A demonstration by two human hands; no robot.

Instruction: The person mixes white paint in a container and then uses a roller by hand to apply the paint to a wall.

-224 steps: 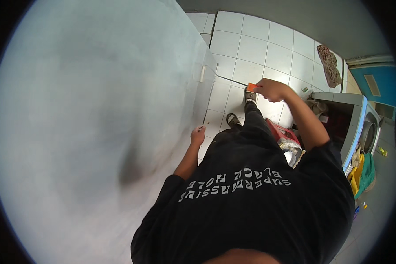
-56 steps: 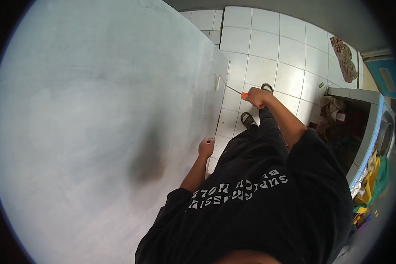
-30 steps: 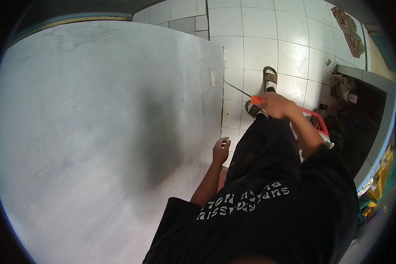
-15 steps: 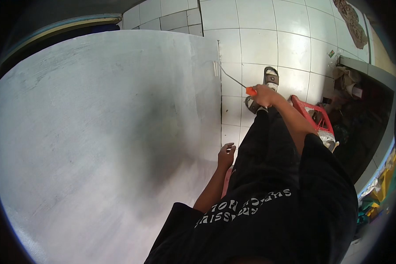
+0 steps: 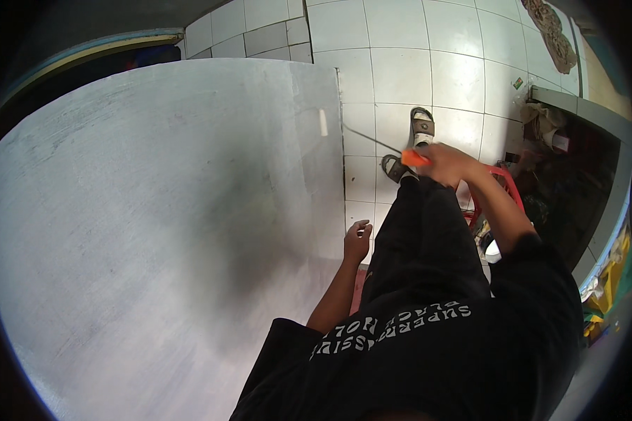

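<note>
My right hand (image 5: 451,164) is closed round the orange handle of a small paint roller (image 5: 416,158). A thin metal rod runs left from the handle to the narrow white roller sleeve (image 5: 323,122), which is against the grey-white wall (image 5: 154,175) near its edge. My left hand (image 5: 357,240) hangs beside the wall, lower down, with loosely curled fingers and nothing visible in it. Lighter, streaky patches of coating show on the wall, and a dark shadow falls across its middle.
White floor tiles (image 5: 404,74) lie beyond the wall's edge, under my sandalled feet. Behind my right arm, a red plastic stool (image 5: 510,184) is partly hidden. A dark open cabinet with a grey frame (image 5: 604,121) stands at the right. A crumpled brown cloth (image 5: 551,35) lies at the far right.
The roller sleeve has moved left from the wall's edge onto its face. My right hand has shifted slightly right and down, and the view has shifted a little. My left hand stays low.
</note>
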